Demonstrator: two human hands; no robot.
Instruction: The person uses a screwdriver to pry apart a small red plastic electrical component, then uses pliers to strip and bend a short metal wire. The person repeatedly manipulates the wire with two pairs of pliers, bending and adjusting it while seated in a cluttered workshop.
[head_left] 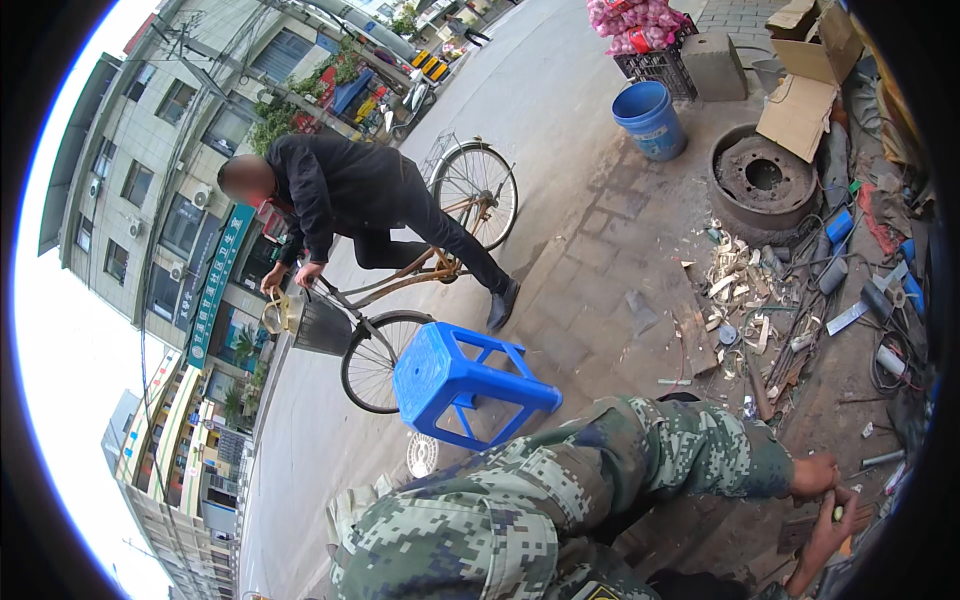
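At the lower right, my left hand [815, 475] reaches out of a camouflage sleeve, its fingers curled closed. Just below it, my right hand [828, 532] comes up from the lower edge and meets it. A small pale yellow-green piece [838, 513] shows between the right hand's closed fingers; its kind is not clear. What the left fingers grip, if anything, is hidden. Brown wooden pieces [797, 535] lie beside the right hand. A metal tube [883, 459] rests on the ground near both hands.
A blue plastic stool [432, 370] stands left of my arm. Beyond it, a person in dark clothes [340, 190] straddles a bicycle [440, 262]. Wood shavings [740, 275], tangled cables and tools cover the right side, near a rusty wheel rim [728, 195] and blue bucket [655, 140].
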